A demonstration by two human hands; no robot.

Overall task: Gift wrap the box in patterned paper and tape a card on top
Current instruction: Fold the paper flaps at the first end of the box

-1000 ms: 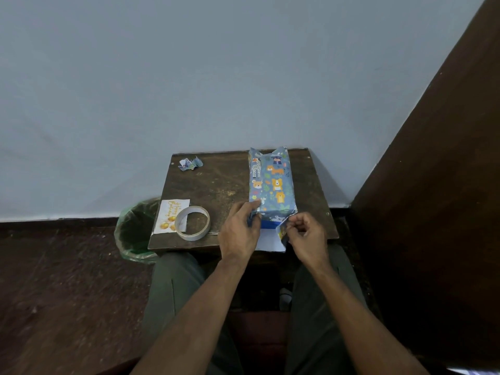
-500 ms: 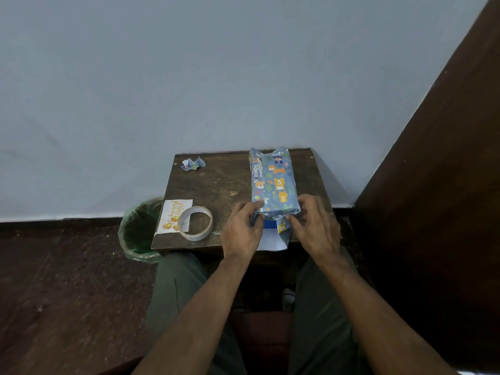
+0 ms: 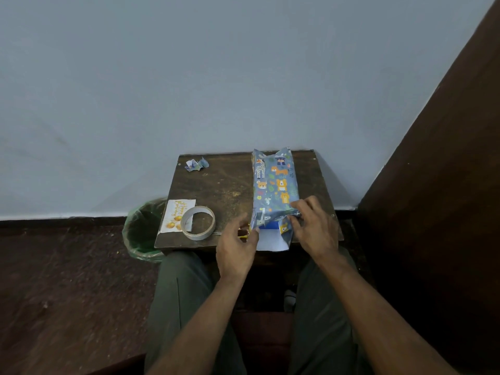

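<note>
Just beyond both hands [image 3: 315, 228], wrapped box [image 3: 274, 189].

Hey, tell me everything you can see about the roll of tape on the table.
The roll of tape is a wide, pale whitish ring with an open centre, lying flat near the front left edge of the dark wooden table. Its far left side overlaps the birthday card, which shows through the ring. Neither hand touches it; the left hand is to its right.
</note>
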